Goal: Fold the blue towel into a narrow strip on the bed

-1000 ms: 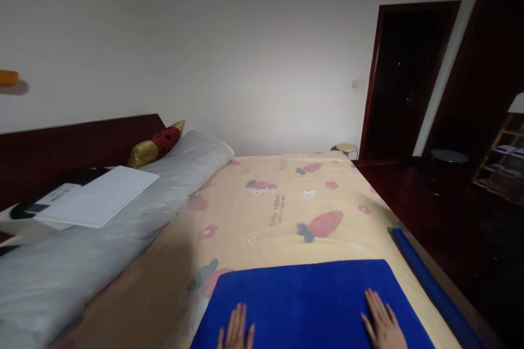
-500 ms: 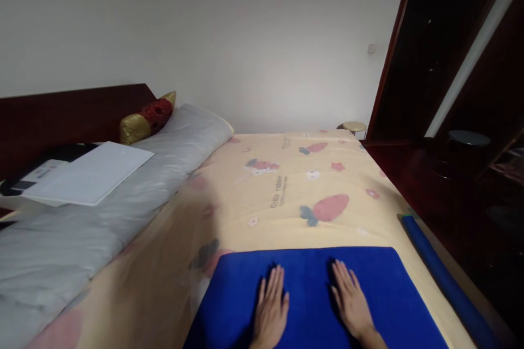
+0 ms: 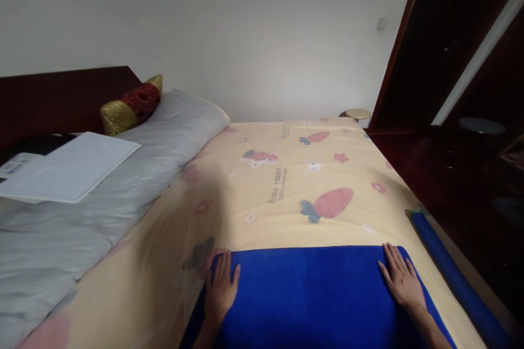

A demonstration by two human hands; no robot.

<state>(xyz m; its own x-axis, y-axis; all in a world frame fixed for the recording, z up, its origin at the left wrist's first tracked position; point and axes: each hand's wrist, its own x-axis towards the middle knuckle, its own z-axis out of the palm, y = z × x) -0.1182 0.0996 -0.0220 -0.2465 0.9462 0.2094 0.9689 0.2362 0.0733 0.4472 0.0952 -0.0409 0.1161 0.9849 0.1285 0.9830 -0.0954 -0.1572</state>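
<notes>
Head view: 2 hands (well apart, unclenched) rest flat on the blue mat.

Left fingers, right fingers, both palm-down and extended, forearms well apart

Two hands, one flat cloth, two stools

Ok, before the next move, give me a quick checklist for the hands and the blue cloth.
1. Left hand at the blue cloth's far-left corner: ok.
2. Right hand near its far-right corner: ok.
3. Far edge lying fairly straight: ok.
4. Near edge straight: cannot tell, out of frame.
5. Blue roll apart from the cloth, to its right: ok.
6. White board off the cloth, on the gray bedding: ok.
</notes>
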